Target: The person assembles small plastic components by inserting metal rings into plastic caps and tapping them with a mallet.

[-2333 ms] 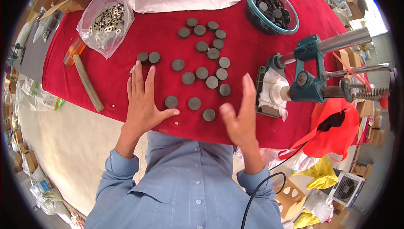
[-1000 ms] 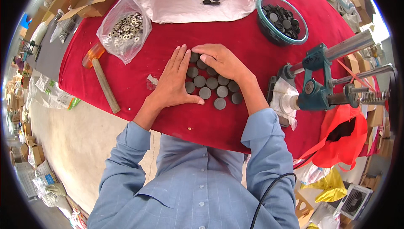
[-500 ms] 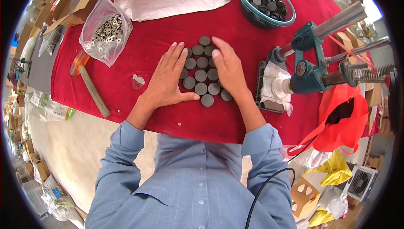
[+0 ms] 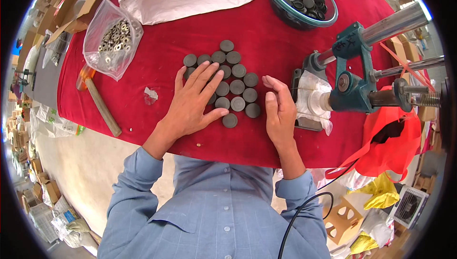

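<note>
Dark round discs [image 4: 236,86] lie flat on the desk [image 4: 166,35], which has a red cloth over it; loose pack, some touching, between the two hands and partly under the left one. Lowest disc sits right by the left thumb tip; topmost ones are out beyond the left fingertips.

Left hand [image 4: 190,99]: palm down, fingers long and a bit spread, thumb stretched out to the right. Laid over the left side of the pack, covering some discs; no grasp visible, can't tell exactly which ones it presses. Right hand [image 4: 281,111]: just right of the pack, small gap of cloth between, fingers loosely bent, thumb apart from them, nothing seen held; palm partly hidden.

Left of left hand: small white scrap [image 4: 151,93], then hammer [image 4: 102,106], orange head, wooden handle. Clear bag [image 4: 97,25] of metal rings farther out, up and left. Ahead of both hands, white sheet [image 4: 162,9] with more black discs. Ahead and right of right hand, clear bowl [image 4: 320,23] full of dark discs. Green press [image 4: 346,80] right of right hand; red bag [image 4: 395,149] past it, lower right.
</note>
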{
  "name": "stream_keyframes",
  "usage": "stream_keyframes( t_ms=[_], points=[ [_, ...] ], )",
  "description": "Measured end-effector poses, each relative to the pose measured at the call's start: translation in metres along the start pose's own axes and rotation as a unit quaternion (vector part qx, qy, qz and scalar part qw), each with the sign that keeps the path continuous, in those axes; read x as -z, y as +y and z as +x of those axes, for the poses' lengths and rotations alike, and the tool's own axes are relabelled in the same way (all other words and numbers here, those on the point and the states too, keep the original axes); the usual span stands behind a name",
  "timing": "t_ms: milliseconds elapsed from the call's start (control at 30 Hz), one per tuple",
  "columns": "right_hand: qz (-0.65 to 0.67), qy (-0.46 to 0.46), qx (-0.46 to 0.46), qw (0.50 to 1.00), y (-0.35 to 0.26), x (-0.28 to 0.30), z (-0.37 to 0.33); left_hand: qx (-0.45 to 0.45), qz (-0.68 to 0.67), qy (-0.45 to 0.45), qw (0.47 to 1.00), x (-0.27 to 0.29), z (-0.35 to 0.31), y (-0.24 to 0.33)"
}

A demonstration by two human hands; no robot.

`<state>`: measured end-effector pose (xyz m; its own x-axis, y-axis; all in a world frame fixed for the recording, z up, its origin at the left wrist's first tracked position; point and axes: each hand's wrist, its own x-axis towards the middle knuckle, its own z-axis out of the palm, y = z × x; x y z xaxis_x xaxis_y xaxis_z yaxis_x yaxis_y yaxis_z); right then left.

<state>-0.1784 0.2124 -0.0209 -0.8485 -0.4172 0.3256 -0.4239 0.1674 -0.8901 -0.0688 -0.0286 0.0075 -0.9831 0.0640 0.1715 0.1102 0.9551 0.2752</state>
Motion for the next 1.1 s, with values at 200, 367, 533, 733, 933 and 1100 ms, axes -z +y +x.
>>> stream_keyframes(
  t_ms=[200,367,533,733,933,1100],
  points=[
    [0.009,-0.001,0.011,1.000,-0.002,-0.004,0.005,-0.014,0.036,0.005,0.999,-0.004,-0.004,0.002],
    [-0.022,0.004,0.018,1.000,-0.002,-0.004,0.009,-0.010,0.021,0.025,0.999,-0.011,0.003,0.006],
    [-0.043,0.004,0.029,0.999,-0.005,-0.008,0.011,-0.016,0.034,0.029,0.999,-0.008,0.007,0.009],
    [-0.062,0.024,-0.040,0.997,-0.012,-0.015,0.028,-0.024,0.001,0.065,0.998,-0.011,0.008,0.008],
    [-0.166,-0.003,-0.105,0.980,-0.012,-0.021,0.050,-0.003,-0.058,0.116,0.992,-0.015,0.002,0.001],
    [-0.162,-0.035,-0.144,0.976,-0.007,-0.012,0.060,0.000,-0.113,0.173,0.978,-0.019,0.001,-0.005]
  ],
)
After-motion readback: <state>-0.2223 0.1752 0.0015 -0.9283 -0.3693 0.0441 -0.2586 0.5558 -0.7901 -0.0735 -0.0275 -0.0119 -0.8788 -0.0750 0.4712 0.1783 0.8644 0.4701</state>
